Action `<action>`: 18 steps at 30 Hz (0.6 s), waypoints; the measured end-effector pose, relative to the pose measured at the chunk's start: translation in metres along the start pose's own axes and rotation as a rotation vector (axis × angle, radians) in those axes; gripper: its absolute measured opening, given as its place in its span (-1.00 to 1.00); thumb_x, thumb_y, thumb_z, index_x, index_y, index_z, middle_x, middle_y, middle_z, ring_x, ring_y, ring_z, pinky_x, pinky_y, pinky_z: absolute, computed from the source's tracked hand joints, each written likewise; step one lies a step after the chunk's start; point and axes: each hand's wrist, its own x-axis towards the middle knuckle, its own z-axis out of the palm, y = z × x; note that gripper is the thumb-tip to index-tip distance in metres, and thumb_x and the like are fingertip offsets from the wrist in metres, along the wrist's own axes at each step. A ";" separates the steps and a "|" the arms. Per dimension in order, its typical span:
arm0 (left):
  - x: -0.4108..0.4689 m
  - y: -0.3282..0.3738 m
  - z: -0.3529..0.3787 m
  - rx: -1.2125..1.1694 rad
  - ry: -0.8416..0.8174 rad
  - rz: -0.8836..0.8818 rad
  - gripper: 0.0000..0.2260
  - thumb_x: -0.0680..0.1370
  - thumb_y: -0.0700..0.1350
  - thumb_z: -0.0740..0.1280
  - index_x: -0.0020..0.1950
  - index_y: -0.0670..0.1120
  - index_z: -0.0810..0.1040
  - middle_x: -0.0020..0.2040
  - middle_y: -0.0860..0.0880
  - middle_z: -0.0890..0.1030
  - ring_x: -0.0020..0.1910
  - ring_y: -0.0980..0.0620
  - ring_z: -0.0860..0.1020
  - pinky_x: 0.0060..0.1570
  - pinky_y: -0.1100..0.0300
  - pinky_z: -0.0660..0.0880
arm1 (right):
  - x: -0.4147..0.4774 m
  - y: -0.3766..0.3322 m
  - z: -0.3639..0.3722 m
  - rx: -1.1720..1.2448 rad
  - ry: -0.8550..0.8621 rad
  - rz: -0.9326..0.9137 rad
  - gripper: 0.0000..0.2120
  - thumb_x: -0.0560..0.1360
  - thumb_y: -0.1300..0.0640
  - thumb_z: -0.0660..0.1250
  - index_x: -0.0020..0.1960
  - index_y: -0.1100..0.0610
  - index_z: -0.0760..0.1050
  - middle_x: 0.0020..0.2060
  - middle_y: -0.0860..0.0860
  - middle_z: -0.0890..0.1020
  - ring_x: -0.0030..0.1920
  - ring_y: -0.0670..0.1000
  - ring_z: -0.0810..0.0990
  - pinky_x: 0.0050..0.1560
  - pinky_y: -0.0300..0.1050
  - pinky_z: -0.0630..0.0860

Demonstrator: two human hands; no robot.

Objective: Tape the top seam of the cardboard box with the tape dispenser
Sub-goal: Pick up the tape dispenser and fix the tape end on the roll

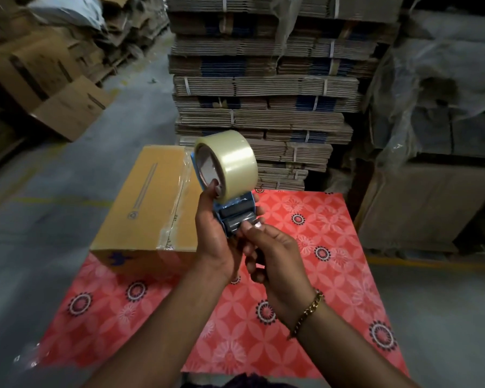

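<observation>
A closed brown cardboard box (140,203) lies on the red patterned mat, left of my hands, with a strip of clear tape (177,203) running along its top. I hold a blue tape dispenser (233,211) upright above the mat, its roll of clear tape (227,163) on top. My left hand (216,236) grips the dispenser's body, thumb against the roll. My right hand (266,250) pinches the roller end of the dispenser with its fingertips. The dispenser's handle is hidden behind my hands.
The red flowered mat (305,275) covers the grey concrete floor (53,197). A tall stack of bundled flat cartons (263,88) stands just behind. Loose boxes (53,88) lie at the left; plastic-wrapped cartons (437,163) stand at the right.
</observation>
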 end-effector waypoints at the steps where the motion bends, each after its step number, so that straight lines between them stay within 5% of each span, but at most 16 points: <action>1: 0.001 0.001 -0.002 -0.014 0.007 0.005 -0.51 0.57 0.18 0.19 0.02 -0.24 0.62 -0.24 -0.18 0.64 -0.30 -0.11 0.59 -0.26 0.09 0.48 | 0.000 0.002 0.002 0.005 0.006 -0.008 -0.82 0.55 0.11 0.37 -0.20 0.17 0.55 -0.49 -0.02 0.46 -0.58 -0.09 0.33 -0.59 -0.30 0.16; 12: 0.030 0.020 -0.036 -0.058 0.025 -0.115 -0.41 0.62 0.17 0.05 -0.26 -0.18 0.69 -0.41 -0.15 0.60 -0.49 -0.07 0.57 -0.43 0.22 0.49 | 0.004 0.030 0.041 0.105 0.119 -0.085 -0.85 0.54 0.26 0.36 -0.21 0.21 0.50 -0.53 0.00 0.40 -0.55 -0.09 0.26 -0.57 -0.30 0.18; 18: 0.053 0.023 -0.061 -0.106 0.104 -0.224 -0.51 0.59 0.18 0.14 -0.12 -0.19 0.62 -0.34 -0.13 0.60 -0.40 -0.05 0.58 -0.37 0.20 0.52 | 0.007 0.048 0.048 0.056 0.163 -0.070 -0.74 0.55 0.24 0.37 -0.30 0.13 0.47 -0.53 0.01 0.44 -0.57 -0.09 0.29 -0.58 -0.27 0.19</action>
